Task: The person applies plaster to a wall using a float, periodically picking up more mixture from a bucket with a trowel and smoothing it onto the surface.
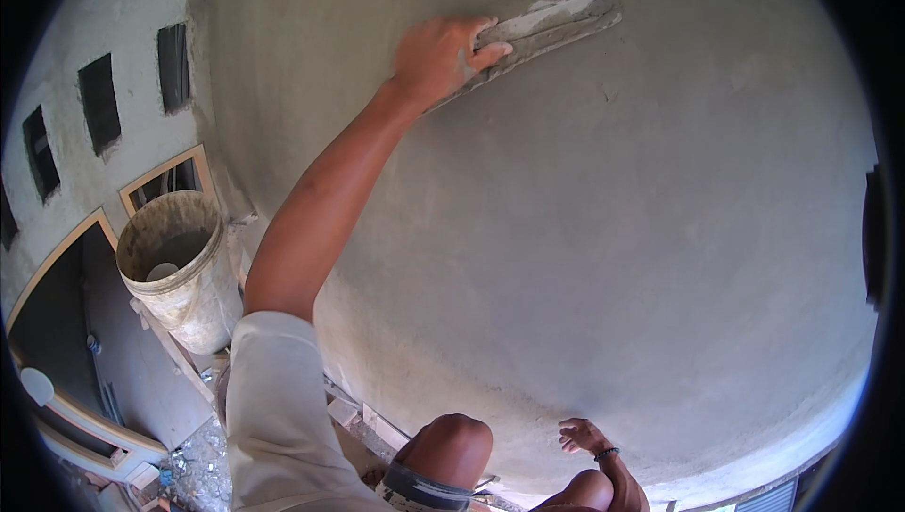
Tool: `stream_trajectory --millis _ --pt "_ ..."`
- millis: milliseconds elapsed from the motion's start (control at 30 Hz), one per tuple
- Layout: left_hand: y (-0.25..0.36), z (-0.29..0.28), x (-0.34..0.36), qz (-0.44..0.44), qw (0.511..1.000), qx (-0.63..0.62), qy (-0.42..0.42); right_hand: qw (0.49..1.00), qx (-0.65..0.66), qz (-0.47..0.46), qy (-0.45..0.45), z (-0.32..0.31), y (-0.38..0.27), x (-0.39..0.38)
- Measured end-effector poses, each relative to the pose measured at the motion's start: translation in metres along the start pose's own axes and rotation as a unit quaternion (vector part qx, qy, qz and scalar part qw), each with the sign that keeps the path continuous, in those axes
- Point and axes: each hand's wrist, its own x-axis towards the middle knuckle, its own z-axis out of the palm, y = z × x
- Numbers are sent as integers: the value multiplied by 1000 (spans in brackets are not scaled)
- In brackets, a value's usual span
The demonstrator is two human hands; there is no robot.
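My left hand [438, 59] reaches up high, its fingers closed around the handle of a plastering float [556, 17]. The float's long, mortar-smeared blade lies against the grey plastered wall [584, 220], tilted with its right end higher. A ridge of wet mortar runs along the blade's lower edge. Low down, my right hand [583, 436], with a dark bracelet at the wrist, hangs beside my knee near the bottom of the wall. Its fingers are loosely bent and apart, and nothing shows in them.
A mortar-stained white bucket [193, 295] stands at the left on planks [174, 347]. Behind it, another wall has small window openings [99, 102] and a wood-framed doorway [57, 323]. Rubble and litter [200, 465] lie far below. My bent knee [451, 451] is close to the wall.
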Motion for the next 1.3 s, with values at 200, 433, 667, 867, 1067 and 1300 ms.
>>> stream_trajectory --millis 200,433,667,867,1067,1300 --pt "74 40 -90 65 991 1 -119 999 -32 16 -6 -6 3 1" --pt "47 9 -168 -275 945 -173 23 1000 -26 0 6 -7 -11 -15" --pt "-25 11 -48 -416 885 -193 79 1000 -18 3 4 -2 4 -1" --pt "139 43 -49 -100 987 -99 -83 999 -43 10 -25 -9 19 -1" --pt "204 70 -198 99 977 -99 -162 999 -20 -24 -31 4 -6 6" --pt "125 11 -123 -55 980 -163 -98 999 -25 -8 33 -15 2 -24"
